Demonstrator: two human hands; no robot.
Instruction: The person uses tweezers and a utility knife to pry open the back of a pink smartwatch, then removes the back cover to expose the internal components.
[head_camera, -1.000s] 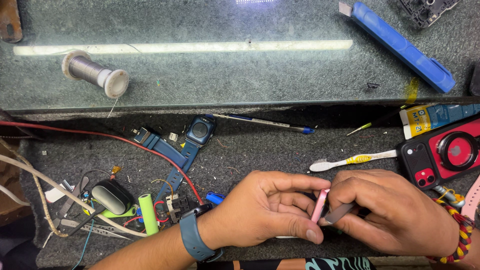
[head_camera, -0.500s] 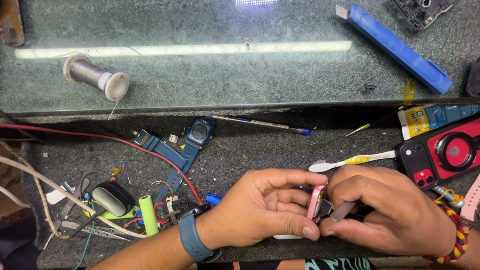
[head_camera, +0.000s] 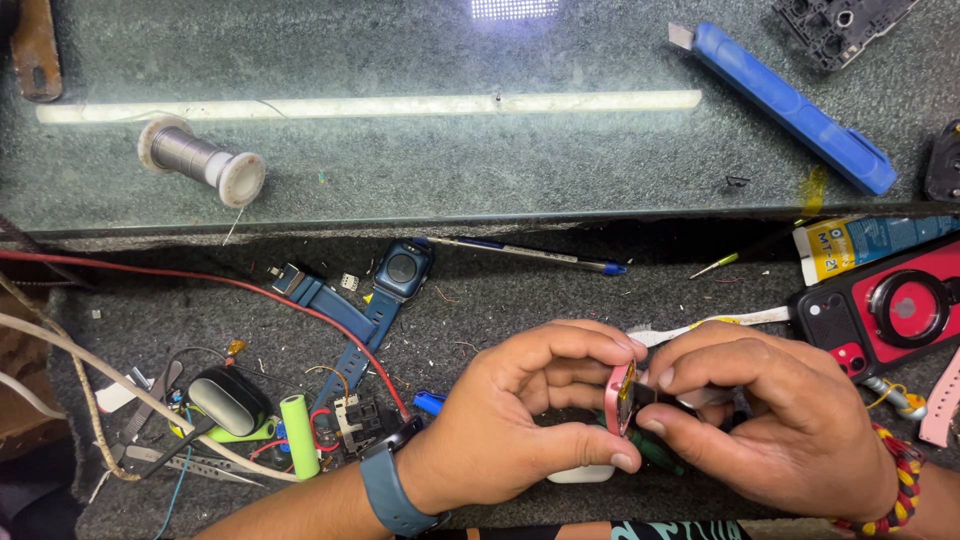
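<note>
Bright overhead light, glass glare, sharp

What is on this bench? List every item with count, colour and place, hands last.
pink watch case: 1, pink, pinched between both hands
blue smartwatch: 1, dark blue strap, mat centre
utility knife: 1, blue, glass shelf, upper right
wire spool: 1, grey with white ends, glass shelf, left
pen: 1, dark with blue tip, below shelf edge
phone: 1, red and black, right edge
toothbrush: 1, white and yellow, beside phone
cylindrical cell: 1, green, lower left
red wire: 1, red, across left mat
tweezers: 1, metal, lower left
left hand: wears blue wristband, holds case
right hand: beaded bracelet, grips case edge
</note>
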